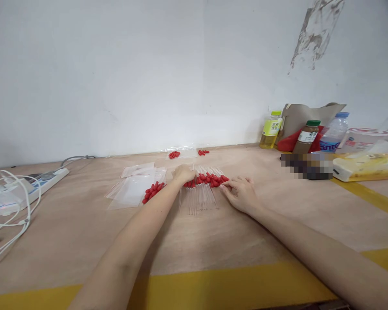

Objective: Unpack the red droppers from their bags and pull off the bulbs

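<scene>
Droppers [203, 196], red bulbs and clear tubes, lie in a row mid-surface [213, 245]. Left hand [183, 173] is curled over the row's left end; whether it grips any cannot be told. Right hand [241, 193] is released, fingers flat, tips touching the right-end bulbs. Both forearms are stretched forward. Judgement: press lightly and evenly from both ends; the tubes look fragile.

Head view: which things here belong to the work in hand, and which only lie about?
In hand: left hand, right hand, droppers with red bulbs, clear bags, spare red bulbs.
Lying about: power strip, drink bottles, tissue pack.
</scene>
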`<state>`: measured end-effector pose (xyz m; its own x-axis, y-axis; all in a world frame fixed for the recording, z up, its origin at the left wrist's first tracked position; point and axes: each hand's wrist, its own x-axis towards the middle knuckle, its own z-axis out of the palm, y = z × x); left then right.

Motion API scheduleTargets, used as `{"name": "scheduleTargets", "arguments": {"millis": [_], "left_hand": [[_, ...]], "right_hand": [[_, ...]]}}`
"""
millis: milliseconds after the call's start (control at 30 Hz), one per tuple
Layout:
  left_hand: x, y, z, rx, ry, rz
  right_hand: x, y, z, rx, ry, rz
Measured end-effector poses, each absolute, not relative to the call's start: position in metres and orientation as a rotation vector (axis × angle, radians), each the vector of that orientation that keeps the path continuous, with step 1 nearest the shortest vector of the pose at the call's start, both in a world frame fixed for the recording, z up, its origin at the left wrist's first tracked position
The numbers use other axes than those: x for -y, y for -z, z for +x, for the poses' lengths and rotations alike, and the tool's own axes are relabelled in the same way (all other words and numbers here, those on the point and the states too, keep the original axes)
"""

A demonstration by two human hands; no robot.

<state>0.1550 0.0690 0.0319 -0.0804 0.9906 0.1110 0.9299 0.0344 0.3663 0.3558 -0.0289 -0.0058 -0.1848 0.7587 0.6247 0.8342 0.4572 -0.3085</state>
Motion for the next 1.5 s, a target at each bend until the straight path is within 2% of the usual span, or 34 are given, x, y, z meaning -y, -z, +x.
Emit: {"name": "scheduleTargets", "arguments": {"millis": [200, 333, 533, 700, 933, 1267, 1500], "left_hand": [[-0.046, -0.042, 0.133, -1.951, -0.766, 2.061], [0.001, -0.042, 0.110, -1.755, -0.909, 2.198], [0.059, -0.012, 0.083, -1.201, -1.067, 2.722], [0.069, 0.007, 0.084, -1.063, -1.194, 2.800], [0.070, 0.006, 0.096, -0.998, -1.187, 2.844], [0.075, -0.002, 0.098, -1.030, -0.901, 3.055], [0.078, -0.002, 0.096, -0.952, -0.884, 3.118]], "right_hand": [[0.028, 0.008, 0.356, 1.957, 0.160, -1.302], [0.030, 0.009, 0.354, 1.900, 0.161, -1.126], [0.046, 0.003, 0.339, 2.065, 0.275, -0.814], [0.055, 0.005, 0.326, 2.220, 0.353, -0.672], [0.056, 0.010, 0.317, 2.259, 0.330, -0.700], [0.061, 0.007, 0.321, 2.288, 0.336, -0.574], [0.061, 0.008, 0.324, 2.288, 0.294, -0.519]]}}
